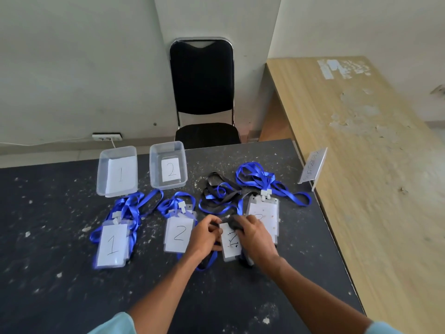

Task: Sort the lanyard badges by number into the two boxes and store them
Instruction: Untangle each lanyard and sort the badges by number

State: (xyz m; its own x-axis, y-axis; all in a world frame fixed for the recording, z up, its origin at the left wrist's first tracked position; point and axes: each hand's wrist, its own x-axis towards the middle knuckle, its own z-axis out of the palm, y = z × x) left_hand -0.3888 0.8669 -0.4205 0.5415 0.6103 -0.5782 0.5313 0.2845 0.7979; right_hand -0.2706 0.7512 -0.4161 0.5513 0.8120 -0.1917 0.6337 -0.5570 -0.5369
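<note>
Dark desk point(72, 297) holds box 1 point(117, 172) and box 2 point(168, 165) far left. Near centre, the left hand point(207, 235) pinches a 2 badge point(230, 243) by its edge. The right hand point(256, 237) curls its fingers point(246, 221) round a black strap point(234, 224) at the badge's top. Bundling the strap against the card first should keep it from dragging neighbouring lanyards.

A paper in the left box point(102, 174) bears a handwritten 1; the paper in the right box point(155, 165) bears a 2. On the tabletop point(60, 213), the left badge point(112, 244) reads 1 and the middle badge point(178, 233) reads 2. The third badge point(230, 241), held between the left hand point(204, 237) and right hand point(255, 237), shows a 2. The far-right badge point(263, 209) has its numeral mostly hidden. Handwriting on the sign stand point(313, 166) is too blurred to read.
</note>
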